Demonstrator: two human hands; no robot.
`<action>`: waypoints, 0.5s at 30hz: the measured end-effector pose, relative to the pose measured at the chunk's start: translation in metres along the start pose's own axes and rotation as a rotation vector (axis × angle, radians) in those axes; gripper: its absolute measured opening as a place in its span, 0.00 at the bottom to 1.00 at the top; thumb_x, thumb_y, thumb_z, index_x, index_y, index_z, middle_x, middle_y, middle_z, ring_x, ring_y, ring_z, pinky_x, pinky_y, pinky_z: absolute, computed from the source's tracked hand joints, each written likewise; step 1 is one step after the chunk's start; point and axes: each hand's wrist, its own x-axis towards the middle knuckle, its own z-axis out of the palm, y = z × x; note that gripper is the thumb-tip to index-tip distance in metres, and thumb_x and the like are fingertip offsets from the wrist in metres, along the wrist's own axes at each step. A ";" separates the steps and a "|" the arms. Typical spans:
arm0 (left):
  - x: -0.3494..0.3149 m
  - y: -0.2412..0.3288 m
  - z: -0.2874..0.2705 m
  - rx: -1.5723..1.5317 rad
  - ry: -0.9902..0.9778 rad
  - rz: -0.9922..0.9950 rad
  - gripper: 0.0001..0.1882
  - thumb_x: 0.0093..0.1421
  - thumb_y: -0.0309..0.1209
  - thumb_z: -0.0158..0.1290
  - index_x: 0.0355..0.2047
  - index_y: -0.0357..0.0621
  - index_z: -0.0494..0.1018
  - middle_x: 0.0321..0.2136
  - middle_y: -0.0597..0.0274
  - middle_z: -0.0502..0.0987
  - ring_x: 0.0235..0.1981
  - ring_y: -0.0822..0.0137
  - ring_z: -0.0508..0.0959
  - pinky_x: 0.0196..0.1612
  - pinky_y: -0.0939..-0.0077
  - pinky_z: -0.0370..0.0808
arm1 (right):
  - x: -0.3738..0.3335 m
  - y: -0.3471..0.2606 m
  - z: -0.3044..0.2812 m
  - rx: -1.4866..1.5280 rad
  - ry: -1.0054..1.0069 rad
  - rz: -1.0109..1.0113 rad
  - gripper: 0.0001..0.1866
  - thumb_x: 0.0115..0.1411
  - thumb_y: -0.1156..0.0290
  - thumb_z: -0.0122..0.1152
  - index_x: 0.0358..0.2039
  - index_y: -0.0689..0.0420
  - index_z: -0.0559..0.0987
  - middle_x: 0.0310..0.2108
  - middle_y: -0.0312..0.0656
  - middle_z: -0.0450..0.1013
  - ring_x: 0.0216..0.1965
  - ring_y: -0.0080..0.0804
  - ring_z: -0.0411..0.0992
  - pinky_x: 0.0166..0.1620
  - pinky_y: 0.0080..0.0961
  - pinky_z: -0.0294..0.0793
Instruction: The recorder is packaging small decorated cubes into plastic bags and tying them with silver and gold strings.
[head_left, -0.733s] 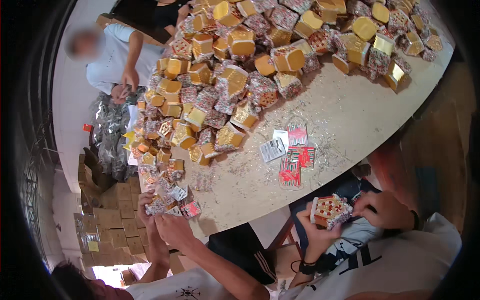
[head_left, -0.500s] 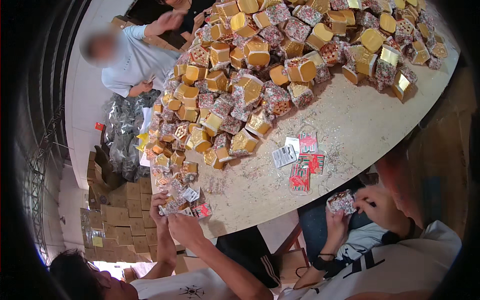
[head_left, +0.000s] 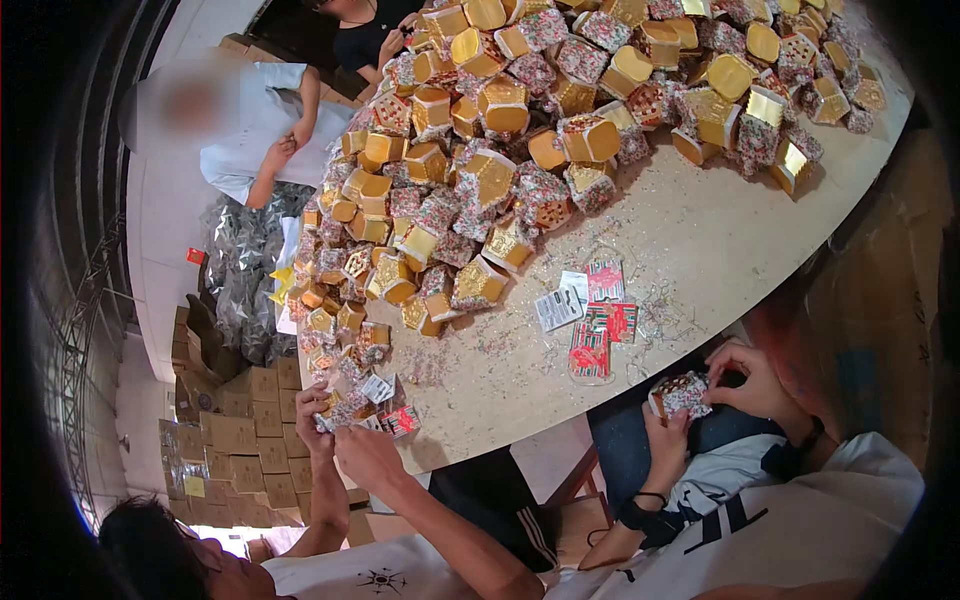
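Pinching a small patterned box (head_left: 682, 393) between them, the left hand (head_left: 668, 440) cups it from below while the right hand (head_left: 752, 377) closes its fingers on the top edge, just below the table (head_left: 720, 235) rim; red packets (head_left: 598, 325) lie beyond.

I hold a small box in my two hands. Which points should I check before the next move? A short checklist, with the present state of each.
1. Left hand grips the small box from below: ok.
2. Right hand has its fingers on the top of the box: ok.
3. Box fully closed: cannot tell, the fingers cover its top.
4. Bare patch of table between the pile of boxes and the near edge: ok, though strewn with small scraps.
5. Flat cards lie on the table in front of the hands: ok.
6. Neighbour's hands well apart from the box: ok.
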 end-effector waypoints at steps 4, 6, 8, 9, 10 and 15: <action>0.002 0.032 0.001 -0.325 0.118 0.003 0.26 0.60 0.38 0.48 0.55 0.41 0.57 0.52 0.54 0.66 0.52 0.56 0.69 0.54 0.59 0.68 | 0.032 0.025 -0.004 -0.382 -0.473 -0.187 0.53 0.31 0.52 0.77 0.54 0.64 0.60 0.49 0.53 0.62 0.53 0.48 0.58 0.54 0.35 0.58; 0.008 0.015 0.014 -0.499 -0.141 -0.105 0.24 0.61 0.33 0.46 0.56 0.42 0.56 0.53 0.56 0.65 0.52 0.59 0.69 0.54 0.61 0.68 | 0.008 0.077 -0.046 -0.637 -0.553 0.074 0.54 0.31 0.45 0.75 0.51 0.69 0.62 0.45 0.58 0.66 0.49 0.51 0.64 0.50 0.36 0.63; 0.011 0.018 0.022 -0.498 -0.282 -0.099 0.31 0.56 0.42 0.52 0.55 0.40 0.58 0.51 0.55 0.67 0.52 0.58 0.69 0.55 0.59 0.68 | 0.021 0.082 -0.045 -0.471 -0.511 0.204 0.38 0.39 0.51 0.71 0.45 0.65 0.71 0.38 0.56 0.73 0.37 0.46 0.72 0.39 0.35 0.69; 0.011 0.021 0.028 -0.412 -0.292 -0.099 0.37 0.51 0.48 0.56 0.54 0.38 0.59 0.51 0.54 0.68 0.51 0.57 0.70 0.54 0.59 0.69 | 0.023 0.114 -0.043 -0.277 -0.535 0.191 0.27 0.48 0.58 0.65 0.44 0.63 0.72 0.41 0.53 0.73 0.41 0.42 0.71 0.42 0.32 0.69; 0.007 0.029 0.042 -0.402 -0.246 -0.119 0.38 0.50 0.47 0.58 0.54 0.38 0.58 0.50 0.54 0.68 0.51 0.57 0.71 0.54 0.61 0.69 | 0.022 0.121 -0.037 -0.108 -0.442 -0.082 0.20 0.56 0.62 0.57 0.46 0.62 0.73 0.42 0.48 0.74 0.44 0.34 0.71 0.44 0.28 0.68; -0.003 0.033 0.066 -0.407 -0.430 -0.203 0.40 0.49 0.44 0.61 0.56 0.40 0.55 0.50 0.54 0.67 0.53 0.60 0.69 0.56 0.63 0.66 | -0.033 0.064 -0.047 0.647 -0.086 0.456 0.22 0.62 0.67 0.44 0.54 0.64 0.66 0.48 0.45 0.70 0.47 0.22 0.69 0.49 0.22 0.69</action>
